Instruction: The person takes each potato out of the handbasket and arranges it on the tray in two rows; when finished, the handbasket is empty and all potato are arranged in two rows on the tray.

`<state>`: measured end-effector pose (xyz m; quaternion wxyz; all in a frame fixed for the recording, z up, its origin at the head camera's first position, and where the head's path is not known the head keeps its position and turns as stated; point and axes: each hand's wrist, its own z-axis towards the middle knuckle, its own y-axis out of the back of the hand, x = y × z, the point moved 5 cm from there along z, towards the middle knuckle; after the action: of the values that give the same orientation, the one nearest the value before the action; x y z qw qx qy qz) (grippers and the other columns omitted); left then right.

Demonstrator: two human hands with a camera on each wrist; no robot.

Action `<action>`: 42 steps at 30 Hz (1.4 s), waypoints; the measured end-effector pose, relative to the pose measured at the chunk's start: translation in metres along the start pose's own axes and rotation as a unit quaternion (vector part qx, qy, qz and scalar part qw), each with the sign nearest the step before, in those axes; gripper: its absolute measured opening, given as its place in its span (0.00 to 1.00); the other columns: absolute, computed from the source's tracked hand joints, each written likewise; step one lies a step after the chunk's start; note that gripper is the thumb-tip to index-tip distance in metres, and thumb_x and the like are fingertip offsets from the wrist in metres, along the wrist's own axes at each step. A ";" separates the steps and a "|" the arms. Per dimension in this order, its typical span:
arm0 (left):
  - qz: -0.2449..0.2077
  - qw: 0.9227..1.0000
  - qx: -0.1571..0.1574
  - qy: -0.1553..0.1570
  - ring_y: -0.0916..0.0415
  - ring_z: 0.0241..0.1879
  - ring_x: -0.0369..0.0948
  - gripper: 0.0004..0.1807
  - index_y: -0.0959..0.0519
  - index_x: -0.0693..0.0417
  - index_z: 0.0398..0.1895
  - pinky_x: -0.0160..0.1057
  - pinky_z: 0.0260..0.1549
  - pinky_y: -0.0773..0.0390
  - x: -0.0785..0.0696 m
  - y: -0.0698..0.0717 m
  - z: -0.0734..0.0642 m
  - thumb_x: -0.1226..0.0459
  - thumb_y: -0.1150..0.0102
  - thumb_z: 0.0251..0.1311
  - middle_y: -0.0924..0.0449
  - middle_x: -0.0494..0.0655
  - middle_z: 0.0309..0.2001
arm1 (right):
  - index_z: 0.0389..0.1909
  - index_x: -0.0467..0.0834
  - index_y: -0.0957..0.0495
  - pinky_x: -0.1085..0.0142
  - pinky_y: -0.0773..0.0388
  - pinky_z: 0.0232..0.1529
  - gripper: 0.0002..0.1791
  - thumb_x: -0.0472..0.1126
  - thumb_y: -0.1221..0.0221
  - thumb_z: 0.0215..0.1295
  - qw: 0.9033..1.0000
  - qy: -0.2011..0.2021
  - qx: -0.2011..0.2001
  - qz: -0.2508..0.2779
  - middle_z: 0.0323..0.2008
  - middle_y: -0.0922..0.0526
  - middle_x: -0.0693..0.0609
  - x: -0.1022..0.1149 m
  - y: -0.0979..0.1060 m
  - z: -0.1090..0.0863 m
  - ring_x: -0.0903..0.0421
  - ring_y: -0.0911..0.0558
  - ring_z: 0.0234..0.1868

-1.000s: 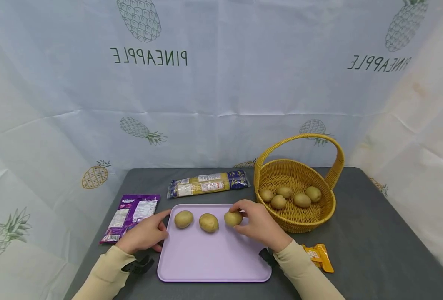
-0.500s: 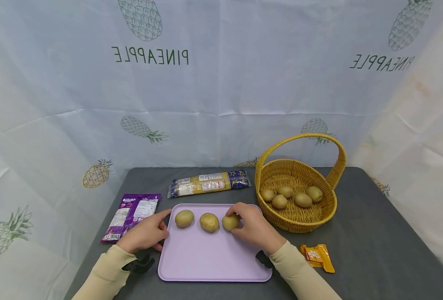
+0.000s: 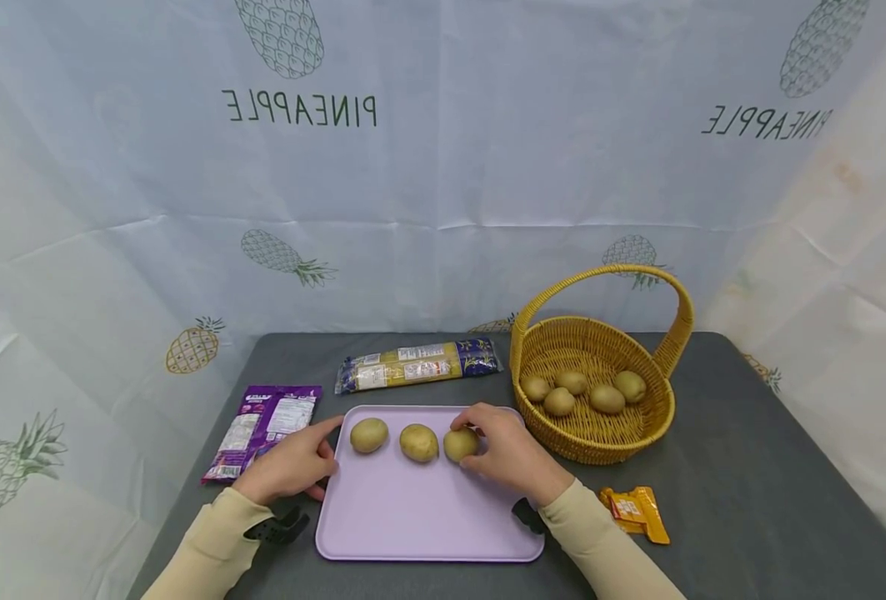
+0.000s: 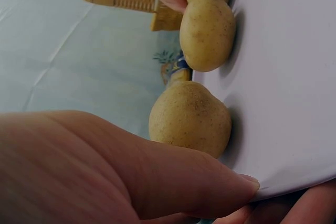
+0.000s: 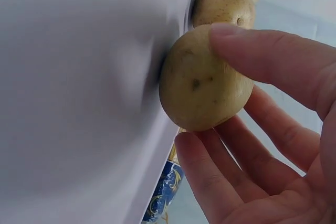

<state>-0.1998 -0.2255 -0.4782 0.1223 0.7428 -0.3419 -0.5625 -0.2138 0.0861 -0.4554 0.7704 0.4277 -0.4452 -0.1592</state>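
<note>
In the head view a lilac tray [image 3: 427, 508] lies on the dark table, with three potatoes in a row along its far side. My left hand [image 3: 292, 462] grips the tray's left edge; the left wrist view shows the thumb [image 4: 226, 184] over the rim and fingers beneath. Close to that thumb is the left potato [image 3: 369, 435], and the middle potato [image 3: 419, 442] sits beside it. At the row's right end, my right hand [image 3: 506, 450] holds the third potato [image 3: 461, 445] between thumb and fingers, low at the tray surface.
A yellow wicker basket [image 3: 638, 437] with a tall handle holds several potatoes at the back right. Behind the tray lies a pasta-like packet [image 3: 420, 367]. A purple bag [image 3: 266, 429] is at the left, and an orange-wrapped snack [image 3: 635, 514] near my right forearm.
My right hand has moved the held potato slightly left and down onto the tray, nearer the middle one. My left hand stays at the tray's edge.
</note>
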 end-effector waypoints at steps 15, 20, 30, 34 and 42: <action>0.002 1.000 0.007 -0.005 0.21 0.28 0.46 0.45 0.41 0.64 0.84 0.43 0.26 0.10 -0.002 0.002 0.002 0.73 0.34 0.64 0.23 0.54 0.38 | 0.54 0.46 0.14 0.62 0.13 0.51 0.24 0.35 0.20 0.56 0.999 -0.040 0.019 0.000 0.50 0.13 0.54 -0.003 0.000 0.002 0.58 0.15 0.49; 0.004 1.000 0.007 -0.004 0.21 0.28 0.46 0.45 0.40 0.64 0.84 0.42 0.25 0.10 -0.002 0.001 0.002 0.73 0.35 0.64 0.23 0.54 0.37 | 0.54 0.46 0.15 0.61 0.12 0.52 0.25 0.35 0.20 0.55 0.999 -0.045 0.022 0.002 0.52 0.12 0.53 -0.004 0.000 0.001 0.56 0.14 0.50; 0.007 1.000 0.011 -0.002 0.21 0.29 0.46 0.45 0.41 0.63 0.84 0.43 0.26 0.10 -0.002 0.001 0.002 0.72 0.35 0.64 0.23 0.54 0.38 | 0.55 0.44 0.15 0.59 0.12 0.53 0.25 0.35 0.20 0.55 0.999 -0.037 0.031 0.002 0.54 0.12 0.50 -0.006 -0.002 0.002 0.54 0.13 0.52; 0.008 1.000 0.012 -0.001 0.21 0.29 0.45 0.45 0.41 0.63 0.84 0.42 0.26 0.10 -0.001 0.002 0.002 0.72 0.34 0.64 0.23 0.54 0.38 | 0.56 0.44 0.15 0.57 0.12 0.54 0.26 0.35 0.20 0.55 0.999 -0.041 0.035 0.003 0.54 0.12 0.50 -0.006 -0.001 0.002 0.53 0.13 0.52; 0.008 1.000 0.010 -0.001 0.21 0.28 0.46 0.45 0.40 0.64 0.84 0.43 0.26 0.10 -0.002 0.001 0.000 0.73 0.35 0.63 0.24 0.54 0.38 | 0.60 0.44 0.16 0.55 0.12 0.56 0.28 0.38 0.20 0.58 0.997 -0.057 0.048 0.013 0.57 0.13 0.50 -0.004 0.002 0.000 0.51 0.13 0.55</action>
<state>-0.2008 -0.2254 -0.4762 0.1192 0.7406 -0.3535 -0.5589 -0.2167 0.0899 -0.4556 0.7247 0.4483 -0.5008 -0.1519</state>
